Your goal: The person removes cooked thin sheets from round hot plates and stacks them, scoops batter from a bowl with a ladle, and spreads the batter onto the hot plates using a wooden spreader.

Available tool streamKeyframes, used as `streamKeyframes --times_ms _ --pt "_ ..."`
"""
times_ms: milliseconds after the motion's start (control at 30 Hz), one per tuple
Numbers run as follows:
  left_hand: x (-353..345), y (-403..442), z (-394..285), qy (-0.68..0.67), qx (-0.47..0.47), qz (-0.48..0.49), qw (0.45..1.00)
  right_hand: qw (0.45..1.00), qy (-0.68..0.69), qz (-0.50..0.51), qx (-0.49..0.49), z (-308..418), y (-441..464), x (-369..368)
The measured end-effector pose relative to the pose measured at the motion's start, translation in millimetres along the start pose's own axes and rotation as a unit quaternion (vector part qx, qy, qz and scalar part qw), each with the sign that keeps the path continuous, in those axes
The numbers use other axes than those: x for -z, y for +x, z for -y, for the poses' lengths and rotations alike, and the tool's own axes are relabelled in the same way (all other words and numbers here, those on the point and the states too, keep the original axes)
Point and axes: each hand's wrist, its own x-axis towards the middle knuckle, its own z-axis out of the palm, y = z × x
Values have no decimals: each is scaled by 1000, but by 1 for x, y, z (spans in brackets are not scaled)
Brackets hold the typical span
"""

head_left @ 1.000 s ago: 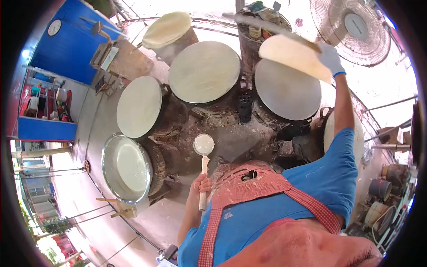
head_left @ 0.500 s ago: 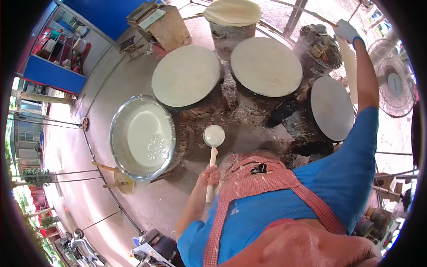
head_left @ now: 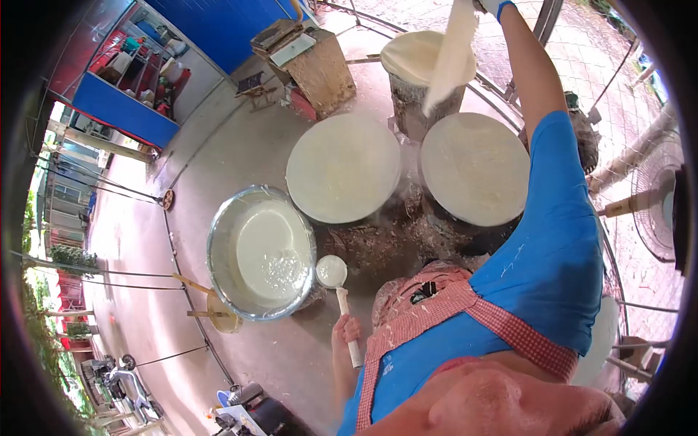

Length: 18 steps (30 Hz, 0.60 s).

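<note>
My left hand (head_left: 345,331) is closed around the handle of a ladle (head_left: 331,272), whose pale round bowl is beside the right rim of a large metal basin (head_left: 217,256) of white batter. My right hand (head_left: 496,6), in a white glove with a blue cuff, is raised at the top edge, closed on a stick, mostly hidden. A thin pale sheet (head_left: 452,54) hangs from it, seen nearly edge-on, in front of a round stack of pale sheets (head_left: 407,57). Below are two round griddles, left (head_left: 343,167) and right (head_left: 476,168), both coated with a pale layer.
A wooden box stand (head_left: 320,69) stands behind the left griddle. At the right is a large fan (head_left: 654,192). A yellowish pan-like object (head_left: 224,314) with wooden handles lies left of the basin. Near the bottom edge is a parked scooter (head_left: 131,389).
The view has turned and shifted. My right hand has carried the hanging sheet from the bare griddle at the right over to the stack. The ladle in my left hand has come closer to the basin.
</note>
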Motion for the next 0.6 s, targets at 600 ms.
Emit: streamKeyframes --times_ms 600 --pt "-80 62 61 -8 -143 -8 990 812 146 -357 -439 -383 -44 -186"
